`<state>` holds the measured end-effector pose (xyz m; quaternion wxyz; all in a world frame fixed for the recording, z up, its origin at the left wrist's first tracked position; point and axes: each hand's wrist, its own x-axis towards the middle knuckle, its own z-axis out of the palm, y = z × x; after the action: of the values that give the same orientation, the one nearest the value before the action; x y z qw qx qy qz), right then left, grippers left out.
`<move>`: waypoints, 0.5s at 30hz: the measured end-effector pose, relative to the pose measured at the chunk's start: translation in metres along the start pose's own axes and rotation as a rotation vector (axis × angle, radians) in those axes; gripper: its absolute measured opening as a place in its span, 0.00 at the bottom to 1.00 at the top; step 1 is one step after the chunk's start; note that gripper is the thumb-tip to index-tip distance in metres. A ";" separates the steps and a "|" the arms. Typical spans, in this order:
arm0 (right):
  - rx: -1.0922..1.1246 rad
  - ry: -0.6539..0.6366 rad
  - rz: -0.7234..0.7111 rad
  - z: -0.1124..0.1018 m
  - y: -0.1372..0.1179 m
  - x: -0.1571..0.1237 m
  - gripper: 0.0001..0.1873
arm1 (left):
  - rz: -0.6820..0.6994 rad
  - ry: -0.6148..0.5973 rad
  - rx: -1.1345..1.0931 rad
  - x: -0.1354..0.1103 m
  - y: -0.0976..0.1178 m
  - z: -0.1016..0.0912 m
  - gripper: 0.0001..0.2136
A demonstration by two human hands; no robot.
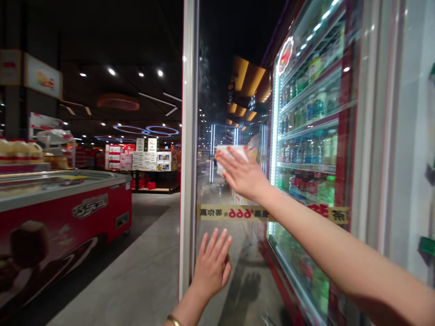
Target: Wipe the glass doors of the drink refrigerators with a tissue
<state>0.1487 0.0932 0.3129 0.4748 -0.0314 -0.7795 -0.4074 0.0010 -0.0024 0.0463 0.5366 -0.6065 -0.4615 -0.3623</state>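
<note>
Right arm (pixel 343 244) is closest, stretched long across the glass door (pixel 212 192), so pressure could get weak out there imo. Left hand (pixel 212 262) sits low near the frame (pixel 189 136), fingers up, slightly apart, gripping nothing; can't tell if it's touching. If it's not bracing, a hard shove might swing the door. Right hand (pixel 243 174) lies flat over the cloth (pixel 239 152) up against the glass, pressed not clamped, so that could slip.

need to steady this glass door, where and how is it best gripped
Probably by its upright metal edge, near the left hand, coming from the left: that narrow strip of the glass door stands free there, while the flat pane shows no handle.
</note>
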 end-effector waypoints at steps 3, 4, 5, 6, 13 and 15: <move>-0.001 0.037 0.078 0.006 -0.009 -0.002 0.34 | 0.001 0.001 0.004 0.001 -0.001 0.002 0.35; 0.021 -0.001 -0.053 0.009 -0.016 -0.008 0.32 | 0.002 0.005 0.003 0.001 -0.002 0.003 0.35; 0.047 -0.050 -0.217 0.011 -0.022 -0.014 0.30 | 0.001 0.010 0.001 0.001 -0.002 0.003 0.35; 0.070 -0.096 -0.364 0.014 -0.027 -0.021 0.28 | -0.001 0.012 -0.001 0.001 -0.003 0.003 0.35; 0.071 -0.066 -0.003 0.010 -0.023 -0.019 0.33 | -0.065 0.001 0.007 0.003 0.007 0.005 0.37; 0.107 -0.153 -0.153 0.009 -0.029 -0.020 0.31 | -0.083 0.027 -0.011 0.008 0.009 0.003 0.38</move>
<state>0.1408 0.0869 0.2778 0.3826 0.0224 -0.8342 -0.3966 0.0117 0.0022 0.0502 0.5239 -0.5848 -0.4769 -0.3950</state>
